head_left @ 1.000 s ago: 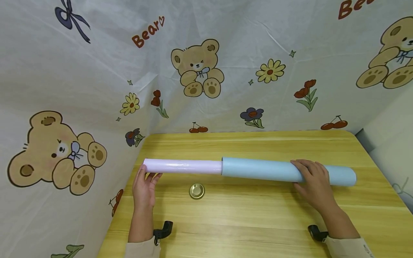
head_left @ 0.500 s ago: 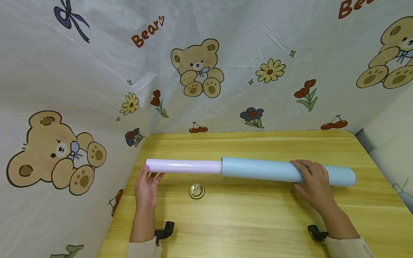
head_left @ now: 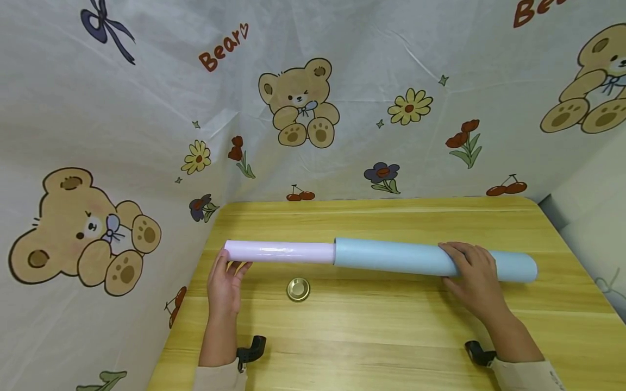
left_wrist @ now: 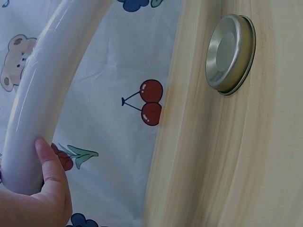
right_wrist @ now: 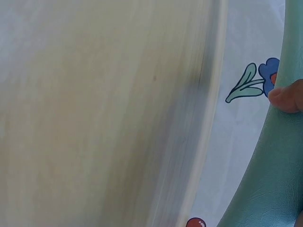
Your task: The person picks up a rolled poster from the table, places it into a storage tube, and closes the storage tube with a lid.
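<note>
A pale lilac tube (head_left: 279,252) lies level, its right part hidden inside a wider light blue tube (head_left: 396,256). My left hand (head_left: 226,288) holds the lilac tube by its left end; in the left wrist view the thumb (left_wrist: 49,163) lies along the glossy surface of that tube. Over the blue tube's right half, my right hand (head_left: 473,277) grips from above, fingers over the far side and thumb on the near side. Only a fingertip (right_wrist: 284,98) of that hand shows clearly against the blue tube (right_wrist: 265,184) in the right wrist view.
A small round gold metal lid (head_left: 298,290) sits on the wooden table (head_left: 362,336), below the lilac tube. Behind and to the left hangs a white cloth (head_left: 352,65) printed with bears and flowers. Black wrist mounts show at both sleeves.
My left hand has moved right with the lilac tube, and less of it shows outside the blue tube. The blue tube and right hand have shifted very slightly left.
</note>
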The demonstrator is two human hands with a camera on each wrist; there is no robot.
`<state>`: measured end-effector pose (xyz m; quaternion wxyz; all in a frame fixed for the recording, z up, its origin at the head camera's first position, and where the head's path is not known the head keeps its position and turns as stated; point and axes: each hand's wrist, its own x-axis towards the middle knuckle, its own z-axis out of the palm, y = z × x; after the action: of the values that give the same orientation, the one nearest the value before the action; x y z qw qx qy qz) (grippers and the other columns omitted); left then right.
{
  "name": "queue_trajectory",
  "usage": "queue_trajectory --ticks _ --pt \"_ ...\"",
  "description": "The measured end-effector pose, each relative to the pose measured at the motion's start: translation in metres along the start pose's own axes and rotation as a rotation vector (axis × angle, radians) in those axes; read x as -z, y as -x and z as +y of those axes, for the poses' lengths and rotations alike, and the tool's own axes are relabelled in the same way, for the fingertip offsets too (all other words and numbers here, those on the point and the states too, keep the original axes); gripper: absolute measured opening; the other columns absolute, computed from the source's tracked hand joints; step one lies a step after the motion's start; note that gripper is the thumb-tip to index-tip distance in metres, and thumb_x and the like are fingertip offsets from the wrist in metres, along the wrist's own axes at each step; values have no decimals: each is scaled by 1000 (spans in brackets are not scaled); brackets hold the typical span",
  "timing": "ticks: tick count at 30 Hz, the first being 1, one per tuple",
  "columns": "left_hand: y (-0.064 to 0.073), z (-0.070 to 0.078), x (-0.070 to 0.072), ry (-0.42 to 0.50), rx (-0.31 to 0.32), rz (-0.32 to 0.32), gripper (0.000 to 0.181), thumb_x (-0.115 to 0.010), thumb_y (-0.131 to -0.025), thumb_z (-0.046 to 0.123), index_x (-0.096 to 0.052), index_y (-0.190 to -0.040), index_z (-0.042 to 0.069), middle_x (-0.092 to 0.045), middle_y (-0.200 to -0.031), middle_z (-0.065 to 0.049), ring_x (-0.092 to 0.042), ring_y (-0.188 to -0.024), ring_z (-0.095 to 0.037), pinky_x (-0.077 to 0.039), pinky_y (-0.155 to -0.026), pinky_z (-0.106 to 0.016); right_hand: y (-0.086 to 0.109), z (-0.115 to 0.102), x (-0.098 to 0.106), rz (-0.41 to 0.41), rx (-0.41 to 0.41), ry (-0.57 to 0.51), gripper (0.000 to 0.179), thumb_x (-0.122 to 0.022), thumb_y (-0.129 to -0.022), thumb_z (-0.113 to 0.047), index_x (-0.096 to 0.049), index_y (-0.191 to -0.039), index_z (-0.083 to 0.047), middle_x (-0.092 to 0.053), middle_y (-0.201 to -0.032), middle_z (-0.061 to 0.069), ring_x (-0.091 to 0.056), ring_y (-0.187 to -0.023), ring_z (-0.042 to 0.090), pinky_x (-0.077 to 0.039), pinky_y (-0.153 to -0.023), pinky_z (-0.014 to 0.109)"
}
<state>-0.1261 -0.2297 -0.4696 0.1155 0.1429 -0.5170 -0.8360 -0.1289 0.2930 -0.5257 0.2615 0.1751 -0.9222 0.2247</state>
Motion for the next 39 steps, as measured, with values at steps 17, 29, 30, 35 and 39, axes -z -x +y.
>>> queue_trajectory --ticks 17,29,30,35,39 --pt "2 -5 -5 8 -15 -30 39 -44 -109 34 -51 -135 6 -49 -125 -4 -54 -110 -20 -58 -91 -27 0 -2 0 -5 -5 -2 98 -96 -49 6 -58 -138 -11 -56 -131 18 -48 -117 41 -28 -108 62" --pt "3 -7 -6 7 18 -42 41 -45 -109 34 -50 -138 6 -49 -126 -4 -56 -109 -18 -58 -93 -29 1 -3 -2 -4 2 -5 97 -96 -48 7 -59 -137 -10 -57 -130 18 -50 -116 41 -30 -103 63" --pt "3 -8 -6 6 19 -44 42 -45 -109 35 -50 -138 5 -49 -126 -4 -56 -109 -18 -58 -94 -29 1 -3 -2 -5 3 -4 97 -96 -48 6 -59 -137 -10 -57 -129 18 -50 -115 41 -30 -102 63" --pt "4 -10 -7 -5 18 -51 43 -45 -109 35 -49 -140 6 -49 -126 -4 -56 -110 -17 -57 -96 -30 1 -3 -2 -3 7 1 97 -96 -48 6 -60 -136 -9 -57 -129 18 -50 -115 41 -30 -102 63" --pt "4 -11 -7 -16 25 -52 44 -45 -109 35 -48 -142 7 -49 -127 -3 -55 -110 -17 -56 -98 -31 1 -4 -1 -1 8 0 96 -96 -49 6 -60 -136 -9 -57 -129 18 -50 -115 41 -30 -101 63"
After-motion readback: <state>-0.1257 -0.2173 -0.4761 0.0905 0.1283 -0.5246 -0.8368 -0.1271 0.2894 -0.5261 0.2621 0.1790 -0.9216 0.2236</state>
